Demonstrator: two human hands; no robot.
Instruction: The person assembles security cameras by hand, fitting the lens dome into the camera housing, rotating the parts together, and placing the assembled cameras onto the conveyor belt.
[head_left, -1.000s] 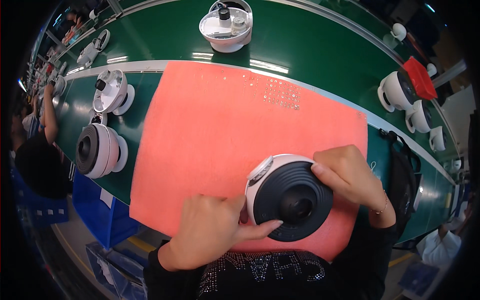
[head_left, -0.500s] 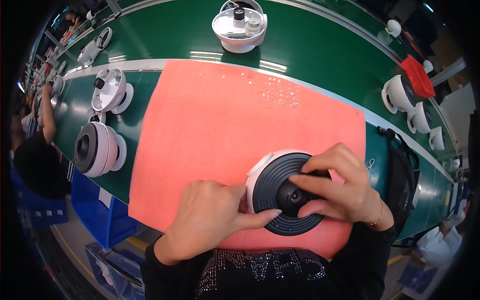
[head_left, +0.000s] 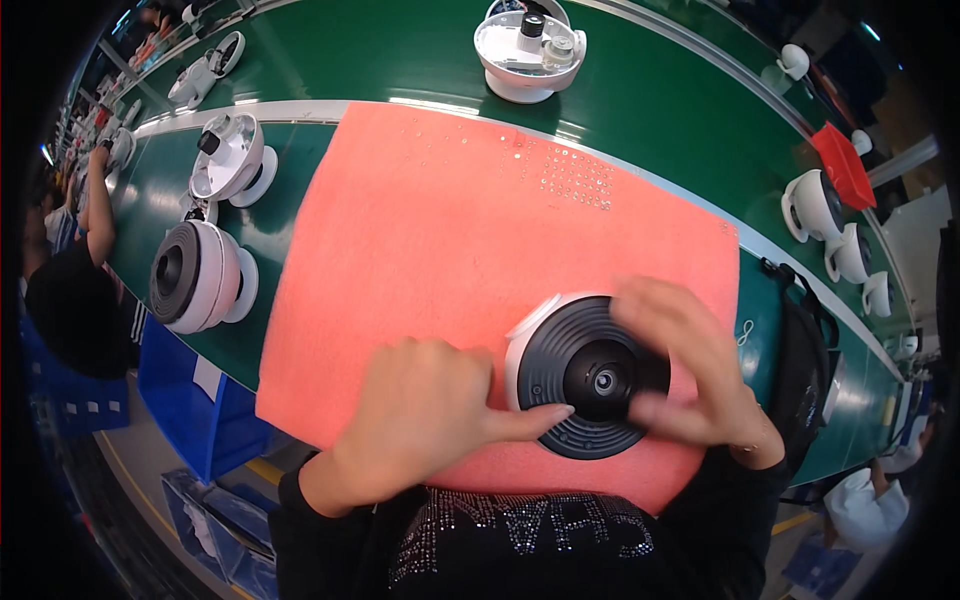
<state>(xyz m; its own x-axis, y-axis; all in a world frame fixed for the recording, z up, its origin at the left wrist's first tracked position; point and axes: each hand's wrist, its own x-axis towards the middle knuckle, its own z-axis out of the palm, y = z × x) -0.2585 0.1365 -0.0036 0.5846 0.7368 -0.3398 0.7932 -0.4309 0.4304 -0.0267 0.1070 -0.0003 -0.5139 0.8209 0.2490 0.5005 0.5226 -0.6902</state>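
Note:
A round white camera (head_left: 553, 357) with a dark grey ribbed front and a black lens in the middle rests lens-up on the pink foam mat (head_left: 400, 240), close to my body. My left hand (head_left: 415, 415) grips its left side, the thumb lying on the lower left of the ribbed front and the other fingers curled out of sight. Blurred by motion, my right hand (head_left: 695, 365) is over the camera's right edge with thumb and fingers spread apart. Nothing shows between them, and whether they touch the rim I cannot tell.
Small clear dots (head_left: 577, 178) lie in rows on the mat's far part. Left stand an opened white camera (head_left: 228, 165) and a closed one (head_left: 195, 275); another opened unit (head_left: 525, 60) is across the green bench. A black bag (head_left: 800, 350) lies right; a blue bin (head_left: 190, 410) sits lower left.
My right hand has lifted from the lens and spread its fingers. The lens now faces up more squarely and is fully seen. My left hand keeps its hold. The whole view has shifted slightly.

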